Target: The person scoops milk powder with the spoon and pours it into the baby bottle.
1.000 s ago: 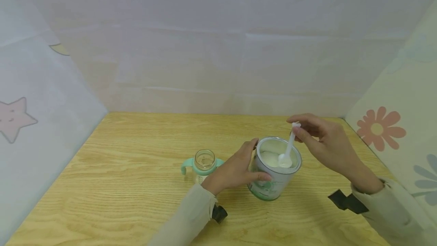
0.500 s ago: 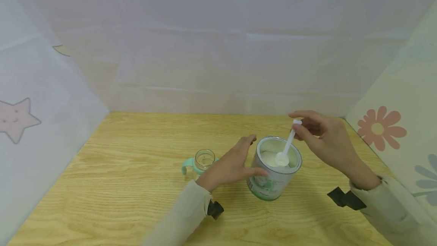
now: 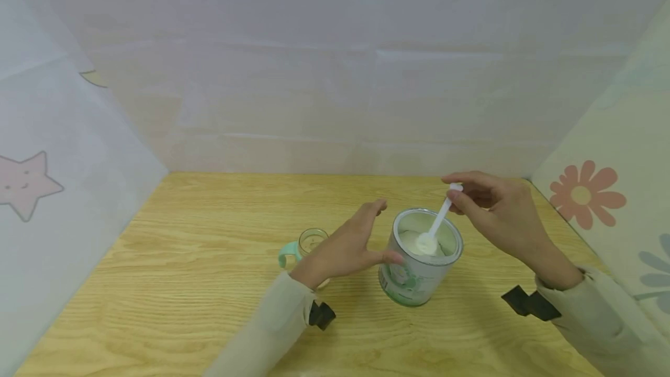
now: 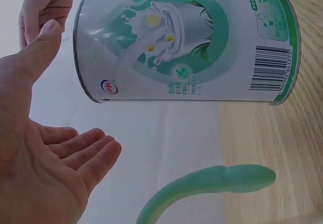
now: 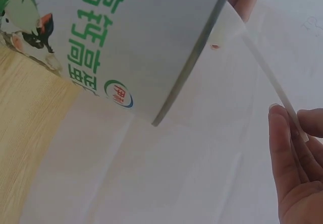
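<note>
A white-and-green milk powder can [image 3: 413, 281] stands uncovered on the table, with pale powder [image 3: 408, 240] inside. My right hand [image 3: 499, 214] pinches the end of a white scoop [image 3: 439, 218] between thumb and fingers. Powder fills the scoop's bowl; in the right wrist view the scoop [image 5: 270, 70] shows above the can's rim. Beside the can, to its left, my left hand [image 3: 342, 249] is spread; the left wrist view shows its thumb and fingers apart from the can [image 4: 166, 42]. Behind that hand and partly hidden by it is an uncapped baby bottle [image 3: 312, 240] with mint-green handles.
The wooden table [image 3: 209, 237] reaches back to a pale sheet wall [image 3: 335, 103]. Printed side sheets stand at left and right, one with a pink star [image 3: 26, 185], the other with a red flower [image 3: 583, 194]. A mint-green handle [image 4: 217, 178] lies below the can in the left wrist view.
My left hand has let go of the can and moved left, now covering more of the bottle. The scoop has risen from the powder and its bowl has shifted slightly left.
</note>
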Demonstrator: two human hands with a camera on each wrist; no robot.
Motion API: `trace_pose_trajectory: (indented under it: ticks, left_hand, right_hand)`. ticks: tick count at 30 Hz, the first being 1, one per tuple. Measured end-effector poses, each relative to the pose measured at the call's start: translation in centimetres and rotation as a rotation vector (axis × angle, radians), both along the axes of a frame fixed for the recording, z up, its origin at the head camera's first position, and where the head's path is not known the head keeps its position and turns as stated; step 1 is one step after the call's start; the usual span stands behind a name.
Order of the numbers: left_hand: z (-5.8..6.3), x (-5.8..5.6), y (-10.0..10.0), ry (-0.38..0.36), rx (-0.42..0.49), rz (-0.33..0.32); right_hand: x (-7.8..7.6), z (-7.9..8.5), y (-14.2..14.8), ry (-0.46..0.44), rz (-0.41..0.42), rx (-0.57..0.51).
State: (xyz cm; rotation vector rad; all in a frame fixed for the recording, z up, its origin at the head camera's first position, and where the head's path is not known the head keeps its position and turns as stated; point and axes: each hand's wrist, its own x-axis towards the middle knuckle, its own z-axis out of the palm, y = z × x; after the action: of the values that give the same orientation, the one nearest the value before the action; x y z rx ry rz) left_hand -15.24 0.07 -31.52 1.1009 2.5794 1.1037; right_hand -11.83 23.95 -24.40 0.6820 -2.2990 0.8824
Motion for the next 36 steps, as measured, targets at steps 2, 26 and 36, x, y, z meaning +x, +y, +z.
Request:
trace_pose_trajectory:
  ticks: [2, 26, 36]
  left_hand:
    - [0.1, -0.1, -0.2, 0.0, -0.002, 0.002]
    - [1.0, -0.3, -3.6, -0.008, -0.013, 0.091]
    - [0.8, -0.3, -5.4, 0.022, -0.005, 0.125]
  right_hand:
    - [0.0, -0.1, 0.0, -0.004, 0.003, -0.01]
    - [0.1, 0.2, -0.4, -0.015, 0.054, -0.087]
    - [0.0, -0.4, -1.2, -0.029, 0.074, -0.136]
